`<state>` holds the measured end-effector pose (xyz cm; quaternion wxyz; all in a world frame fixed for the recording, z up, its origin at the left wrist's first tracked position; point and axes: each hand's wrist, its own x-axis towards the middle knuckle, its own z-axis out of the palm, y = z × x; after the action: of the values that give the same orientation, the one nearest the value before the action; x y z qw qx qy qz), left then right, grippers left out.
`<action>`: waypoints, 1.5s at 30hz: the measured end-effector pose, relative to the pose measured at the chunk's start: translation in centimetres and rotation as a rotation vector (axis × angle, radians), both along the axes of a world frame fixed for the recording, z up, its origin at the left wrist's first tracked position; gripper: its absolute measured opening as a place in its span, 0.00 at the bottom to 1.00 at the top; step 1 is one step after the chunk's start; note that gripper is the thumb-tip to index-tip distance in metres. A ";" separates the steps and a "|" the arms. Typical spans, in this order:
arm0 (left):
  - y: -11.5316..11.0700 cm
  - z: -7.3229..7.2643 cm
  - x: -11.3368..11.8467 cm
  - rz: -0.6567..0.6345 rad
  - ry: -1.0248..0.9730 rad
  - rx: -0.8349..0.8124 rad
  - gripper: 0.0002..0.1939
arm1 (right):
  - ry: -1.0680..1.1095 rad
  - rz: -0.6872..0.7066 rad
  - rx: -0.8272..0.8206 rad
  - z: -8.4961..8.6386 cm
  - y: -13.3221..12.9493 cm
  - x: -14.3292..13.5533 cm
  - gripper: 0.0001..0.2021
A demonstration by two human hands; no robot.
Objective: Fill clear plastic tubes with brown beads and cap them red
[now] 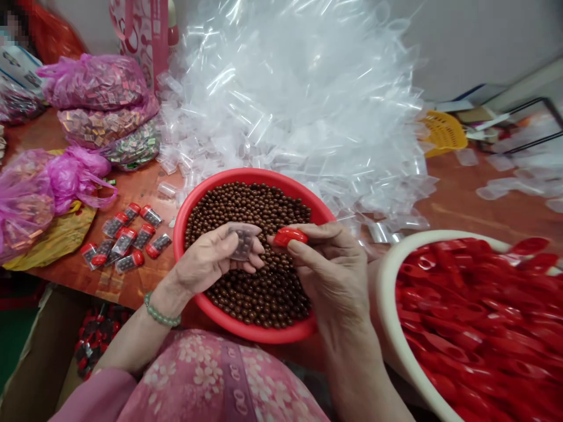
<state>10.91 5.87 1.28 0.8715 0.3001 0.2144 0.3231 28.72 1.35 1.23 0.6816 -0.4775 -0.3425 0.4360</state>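
Pinched in my left hand [211, 258] is a small clear plastic container [244, 241] with dark balls inside. My right hand [332, 264] grips a glossy red plastic cap [290, 235] between thumb and fingers, a short gap to the right of the container. Both hands are above a red basin [259, 335] filled with small brown chocolate-like balls [259, 310]. Near my right forearm stands a cream tub [382, 299] heaped with red plastic caps [470, 328].
A large heap of clear plastic containers [290, 99] covers the back of the table. Several filled, red-capped containers [125, 240] lie at left, near pink bags [101, 82] of small packets. A cardboard box [35, 351] stands below the table edge. A yellow basket [444, 132] is at back right.
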 end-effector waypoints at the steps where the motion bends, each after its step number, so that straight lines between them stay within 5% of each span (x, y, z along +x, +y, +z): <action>1: -0.1 0.0 0.0 -0.002 0.018 0.039 0.18 | -0.006 -0.006 -0.004 0.0 0.0 0.0 0.11; 7: 0.0 -0.2 0.3 0.033 0.159 0.215 0.14 | -0.012 -0.036 0.010 0.1 0.2 -0.3 0.10; 23: -0.2 -0.6 0.3 -0.058 0.247 0.134 0.17 | -0.163 -0.056 0.137 0.4 0.5 -1.0 0.09; 45: -0.1 -0.4 0.7 -0.091 0.289 0.290 0.22 | -0.531 0.038 0.259 0.0 0.4 -2.4 0.10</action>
<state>11.59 5.74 0.90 0.7931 0.4748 0.2748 0.2646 26.33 1.74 1.21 0.6151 -0.4773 -0.5705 0.2613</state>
